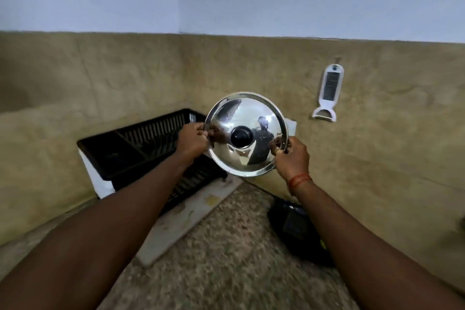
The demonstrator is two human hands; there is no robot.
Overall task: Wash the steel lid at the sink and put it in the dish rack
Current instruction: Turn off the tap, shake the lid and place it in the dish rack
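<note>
You had the steel lid (245,133) pinched by its rim between both hands: your left hand (192,139) closed on the left edge, your right hand (292,156) closed on the right edge, fingertips curled over the lip. Neither hand touched the black knob (241,136) at the centre. The lid was held up in the air, its domed top turned toward you, above the near right corner of the black dish rack (141,148) and in front of the tiled wall. No sink showed in view, so the job looked to be at its last step, the setting down.

The risks from there were mostly about grip. A rim pinch on wet polished steel is thin, and a slip from either hand would probably have dropped the lid onto the stone counter (226,246) or against the rack's wall. Lowered flat, it might have sat across the slats instead of standing between them, and rolled. The white peeler (328,93) hanging on the wall stood well apart to the right, and the dark object (297,229) on the counter lay below your right forearm, close enough to catch with an elbow.
</note>
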